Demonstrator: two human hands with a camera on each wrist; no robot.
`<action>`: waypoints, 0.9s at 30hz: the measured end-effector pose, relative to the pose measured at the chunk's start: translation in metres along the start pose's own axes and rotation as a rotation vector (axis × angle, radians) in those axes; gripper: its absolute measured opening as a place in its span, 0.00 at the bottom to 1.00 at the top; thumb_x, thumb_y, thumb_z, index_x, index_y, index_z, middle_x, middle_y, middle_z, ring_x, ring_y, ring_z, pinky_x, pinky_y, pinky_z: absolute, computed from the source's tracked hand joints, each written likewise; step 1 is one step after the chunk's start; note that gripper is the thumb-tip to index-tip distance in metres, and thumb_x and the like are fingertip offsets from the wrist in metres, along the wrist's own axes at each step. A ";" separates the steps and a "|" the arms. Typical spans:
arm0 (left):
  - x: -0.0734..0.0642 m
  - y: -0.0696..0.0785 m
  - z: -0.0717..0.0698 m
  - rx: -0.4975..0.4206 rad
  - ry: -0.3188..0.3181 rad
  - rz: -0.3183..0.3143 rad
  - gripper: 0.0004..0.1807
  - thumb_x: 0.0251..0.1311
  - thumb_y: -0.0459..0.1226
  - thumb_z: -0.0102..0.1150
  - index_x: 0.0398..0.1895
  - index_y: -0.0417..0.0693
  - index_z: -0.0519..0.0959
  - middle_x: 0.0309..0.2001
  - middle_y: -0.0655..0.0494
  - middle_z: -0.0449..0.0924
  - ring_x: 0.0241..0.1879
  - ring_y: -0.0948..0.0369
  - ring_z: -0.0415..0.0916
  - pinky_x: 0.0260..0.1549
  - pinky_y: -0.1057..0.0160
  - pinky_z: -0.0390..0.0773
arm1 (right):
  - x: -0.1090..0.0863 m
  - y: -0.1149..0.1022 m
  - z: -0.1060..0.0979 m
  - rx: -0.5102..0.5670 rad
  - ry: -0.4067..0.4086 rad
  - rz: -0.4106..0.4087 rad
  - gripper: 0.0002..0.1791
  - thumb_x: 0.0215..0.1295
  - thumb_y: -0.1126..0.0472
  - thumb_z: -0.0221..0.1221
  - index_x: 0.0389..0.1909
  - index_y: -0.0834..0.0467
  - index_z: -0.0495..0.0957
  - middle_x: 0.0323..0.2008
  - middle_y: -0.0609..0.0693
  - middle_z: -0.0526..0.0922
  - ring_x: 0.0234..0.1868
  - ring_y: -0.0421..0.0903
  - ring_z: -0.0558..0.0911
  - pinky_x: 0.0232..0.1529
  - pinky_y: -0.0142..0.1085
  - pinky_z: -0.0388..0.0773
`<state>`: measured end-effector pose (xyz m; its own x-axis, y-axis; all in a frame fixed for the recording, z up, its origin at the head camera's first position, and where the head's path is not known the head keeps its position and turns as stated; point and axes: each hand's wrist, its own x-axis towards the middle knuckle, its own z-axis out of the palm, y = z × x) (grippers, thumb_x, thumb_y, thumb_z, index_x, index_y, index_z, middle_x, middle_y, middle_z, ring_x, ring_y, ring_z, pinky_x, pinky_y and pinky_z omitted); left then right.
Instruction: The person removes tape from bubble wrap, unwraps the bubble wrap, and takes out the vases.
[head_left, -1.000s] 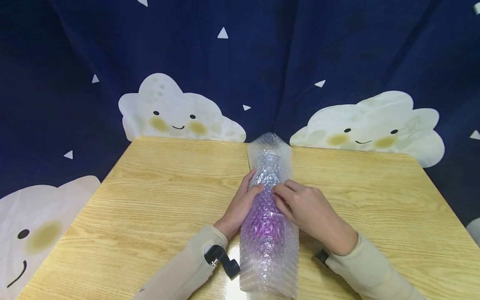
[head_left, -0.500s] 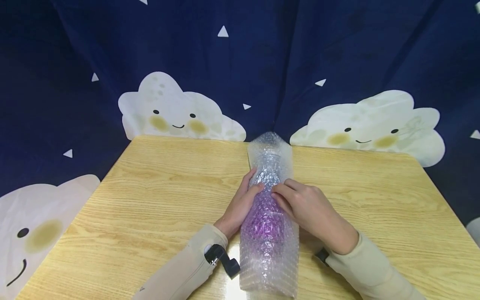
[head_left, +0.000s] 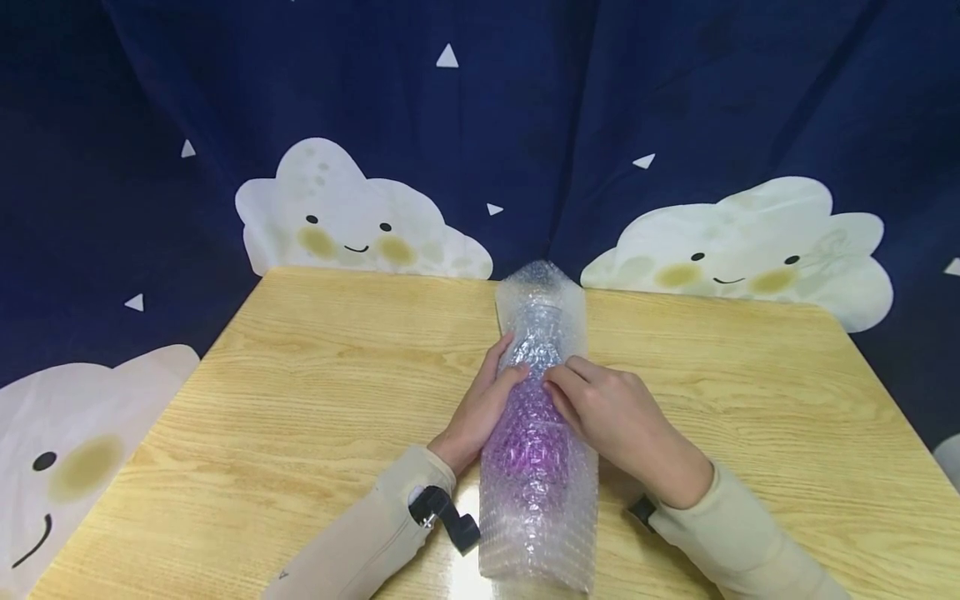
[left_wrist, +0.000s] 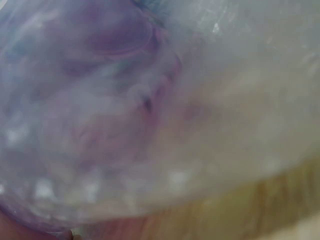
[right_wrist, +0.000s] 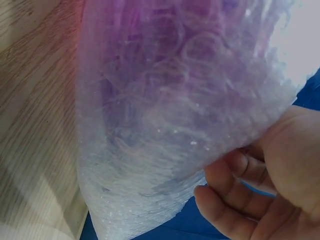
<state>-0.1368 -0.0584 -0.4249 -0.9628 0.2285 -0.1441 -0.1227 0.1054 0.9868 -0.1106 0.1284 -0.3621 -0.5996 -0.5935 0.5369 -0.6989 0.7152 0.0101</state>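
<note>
One left hand [head_left: 480,408] braces a wrapped bundle [head_left: 534,454].
Thumb over the top, fingers alongside; the bundle lies centrally on the table [head_left: 322,375]; the right hand [head_left: 611,412] pinches bubble wrap [head_left: 540,542], likely best worked gently, the left steady.

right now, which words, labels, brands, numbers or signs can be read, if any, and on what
None can be read.
Left beige fabric sleeve: one tiny dark mark, too small to read.
Clear bubble-wrap bundle, purple inside: no lettering shows.
Navy fabric curtain: only printed smiling clouds and white triangles.
</note>
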 end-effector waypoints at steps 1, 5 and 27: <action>0.000 0.001 0.000 -0.001 0.000 -0.004 0.38 0.69 0.61 0.50 0.80 0.83 0.50 0.85 0.65 0.45 0.84 0.53 0.46 0.82 0.38 0.45 | 0.000 0.000 0.000 -0.002 0.003 -0.001 0.06 0.62 0.63 0.69 0.40 0.59 0.86 0.28 0.49 0.85 0.20 0.41 0.80 0.19 0.30 0.78; 0.000 0.001 0.001 -0.006 -0.003 0.006 0.38 0.69 0.60 0.50 0.81 0.81 0.50 0.85 0.63 0.46 0.84 0.52 0.46 0.82 0.38 0.45 | 0.000 0.001 0.002 -0.007 0.012 -0.008 0.07 0.62 0.63 0.69 0.39 0.60 0.85 0.28 0.49 0.85 0.19 0.41 0.79 0.18 0.30 0.77; 0.000 0.001 0.001 0.004 0.000 0.010 0.39 0.70 0.60 0.49 0.82 0.79 0.49 0.85 0.62 0.45 0.85 0.52 0.45 0.82 0.37 0.44 | -0.002 0.004 0.003 -0.027 0.008 -0.030 0.07 0.62 0.63 0.68 0.39 0.61 0.84 0.29 0.50 0.85 0.19 0.41 0.79 0.18 0.31 0.78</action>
<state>-0.1367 -0.0573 -0.4236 -0.9639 0.2298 -0.1342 -0.1120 0.1074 0.9879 -0.1135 0.1310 -0.3654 -0.5755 -0.6116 0.5429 -0.7055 0.7070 0.0486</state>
